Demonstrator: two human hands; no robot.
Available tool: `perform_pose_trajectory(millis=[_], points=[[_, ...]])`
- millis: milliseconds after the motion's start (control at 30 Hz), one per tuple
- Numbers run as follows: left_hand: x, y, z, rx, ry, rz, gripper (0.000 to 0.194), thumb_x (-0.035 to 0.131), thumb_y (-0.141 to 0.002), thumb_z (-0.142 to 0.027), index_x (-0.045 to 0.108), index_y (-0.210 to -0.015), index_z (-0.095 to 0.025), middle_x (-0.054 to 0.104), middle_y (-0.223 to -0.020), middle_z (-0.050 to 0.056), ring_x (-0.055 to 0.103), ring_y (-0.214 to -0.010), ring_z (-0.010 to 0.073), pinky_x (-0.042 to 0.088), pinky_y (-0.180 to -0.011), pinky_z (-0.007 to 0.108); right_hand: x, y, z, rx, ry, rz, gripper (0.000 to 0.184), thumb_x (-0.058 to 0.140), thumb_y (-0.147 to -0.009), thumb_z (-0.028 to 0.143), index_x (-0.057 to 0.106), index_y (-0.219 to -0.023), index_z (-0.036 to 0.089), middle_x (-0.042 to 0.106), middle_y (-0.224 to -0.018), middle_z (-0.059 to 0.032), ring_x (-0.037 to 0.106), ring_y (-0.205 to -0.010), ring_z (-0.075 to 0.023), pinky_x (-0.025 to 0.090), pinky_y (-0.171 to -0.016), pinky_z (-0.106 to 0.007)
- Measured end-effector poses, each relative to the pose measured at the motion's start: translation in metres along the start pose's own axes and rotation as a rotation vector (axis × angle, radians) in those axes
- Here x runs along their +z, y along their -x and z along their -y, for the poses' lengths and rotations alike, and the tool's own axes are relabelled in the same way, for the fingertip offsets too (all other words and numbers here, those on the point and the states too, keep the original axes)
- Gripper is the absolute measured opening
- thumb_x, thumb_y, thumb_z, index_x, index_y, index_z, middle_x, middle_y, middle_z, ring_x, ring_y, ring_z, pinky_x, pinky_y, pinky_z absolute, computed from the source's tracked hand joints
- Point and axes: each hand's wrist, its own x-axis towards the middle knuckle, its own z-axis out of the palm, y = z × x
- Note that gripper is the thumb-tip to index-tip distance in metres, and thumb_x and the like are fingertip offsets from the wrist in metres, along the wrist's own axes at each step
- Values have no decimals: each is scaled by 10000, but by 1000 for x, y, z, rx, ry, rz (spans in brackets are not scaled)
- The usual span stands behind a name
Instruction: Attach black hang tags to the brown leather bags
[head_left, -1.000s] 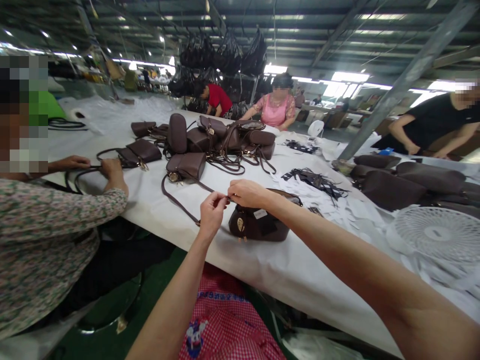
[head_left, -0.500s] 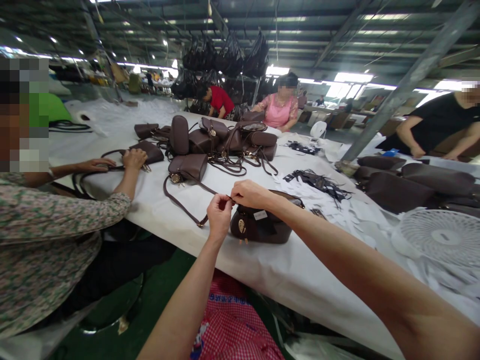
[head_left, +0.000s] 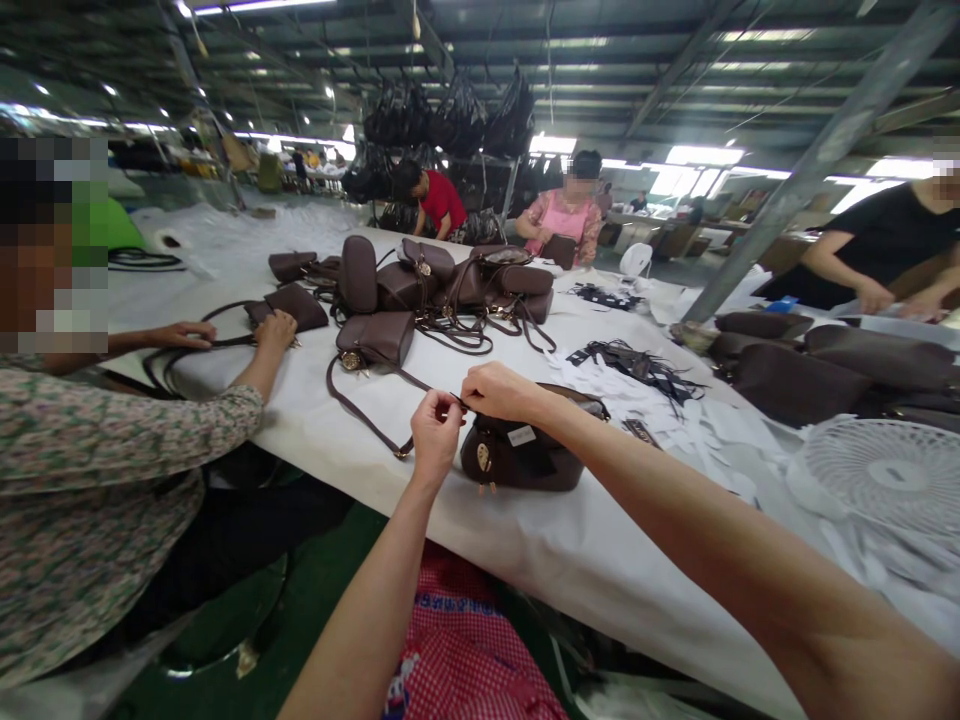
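A dark brown handbag (head_left: 540, 465) with a gold-coloured clasp and a white label lies on the white-covered table in front of me. Above its left end, my left hand (head_left: 437, 430) pinches a thin dark bag strap (head_left: 367, 425) between thumb and fingers. My right hand (head_left: 495, 390) is closed at the same spot, its fingertips close to the left ones on the dark strap; its grip is partly hidden. The strap loops out leftward across the table, with a buckle near its lowest bend. Beyond it sits another brown handbag (head_left: 386, 338) with a round gold charm.
A heap of brown handbags (head_left: 465, 280) lies farther back. Black straps (head_left: 637, 370) and white paper scraps surround the right side, near a white fan (head_left: 892, 470) and more brown bags (head_left: 795, 370). At left a co-worker's hand (head_left: 276, 335) touches a bag; other people work around the table.
My hands stay at the bag's left end, with the left shifted slightly right. The left co-worker's hands have moved right along a bag. The person in pink now holds up a brown bag.
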Motion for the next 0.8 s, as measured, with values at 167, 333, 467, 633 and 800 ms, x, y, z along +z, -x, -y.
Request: perform_pose_trajectory(millis=[167,333,467,633,800], points=[[0,0,-1,-25,84,32,135,643,-708,-253,581,-787,-162,595,-687,-19,617,-623,108,545,-539,213,0,1,-1,3,-24,-3,247,506,-818,104,750,-779,104,700,-772,-117,580,-682,-164,352,-637,-245],[-2,-2,3,7,59,51,86,610,-712,-218,593,-771,-158,603,-672,-15,624,-618,106,553,-552,213,2,1,-1,0,-36,-3,251,504,-822,101,750,-775,103,702,-771,-116,590,-692,-167,363,-647,-244],[-2,-3,4,-10,66,64,95,615,-705,-221,586,-770,-158,606,-655,-18,632,-610,113,562,-565,232,2,0,-1,-2,-39,-7,248,507,-816,98,748,-760,106,700,-756,-113,591,-693,-167,362,-646,-247],[-3,-2,3,-80,130,54,102,631,-663,-215,581,-728,-155,617,-613,-24,629,-568,106,549,-572,226,2,1,-2,-2,-34,-13,230,513,-800,95,740,-768,109,700,-768,-109,590,-699,-166,353,-646,-250],[-2,-2,0,-200,191,21,159,662,-628,-244,549,-697,-155,591,-567,-39,624,-527,113,550,-555,245,2,4,-3,5,-53,-22,220,509,-822,106,729,-806,111,700,-806,-101,591,-730,-166,352,-664,-244]])
